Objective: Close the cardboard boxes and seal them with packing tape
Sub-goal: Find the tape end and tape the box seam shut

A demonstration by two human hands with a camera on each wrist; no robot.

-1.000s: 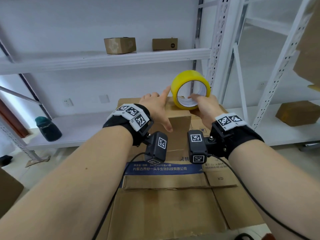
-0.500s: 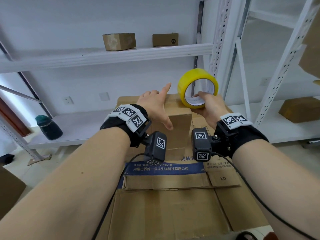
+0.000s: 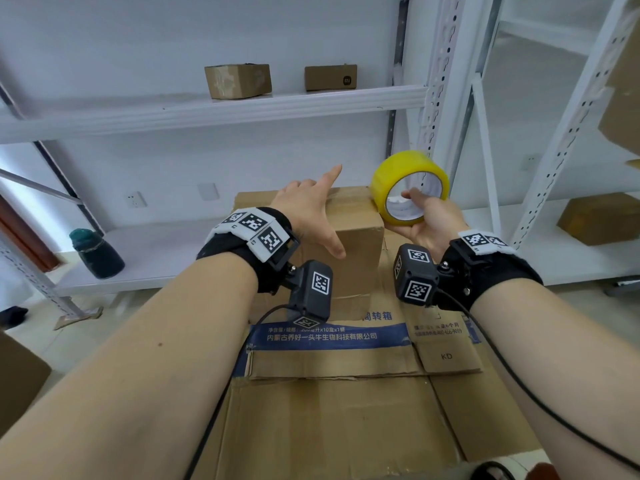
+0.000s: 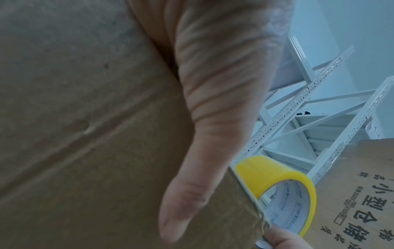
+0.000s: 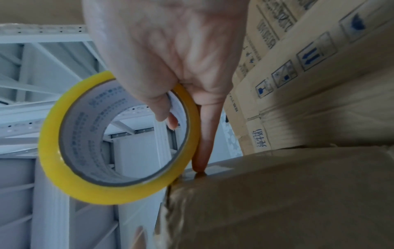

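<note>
A small brown cardboard box (image 3: 349,251) stands on a bigger flattened-looking carton (image 3: 329,410) with a blue printed band. My left hand (image 3: 308,211) lies flat on the small box's top, fingers straight, and its thumb (image 4: 192,176) hangs down the front face. My right hand (image 3: 420,211) holds a yellow tape roll (image 3: 410,187) at the box's upper right edge. In the right wrist view the thumb sits inside the roll's (image 5: 119,139) core and the index finger (image 5: 203,134) runs outside it, tip touching the box top (image 5: 277,193). A glossy strip of tape shows there.
White metal racks stand behind. Two small boxes (image 3: 237,81) (image 3: 330,77) sit on the upper shelf, a dark green bottle (image 3: 97,254) on the lower left shelf, another box (image 3: 602,218) on the right shelf. A printed carton (image 5: 298,50) stands right beside the small box.
My right hand has carried the tape roll rightward across the box top to its right edge. The left hand has stayed flat on the box.
</note>
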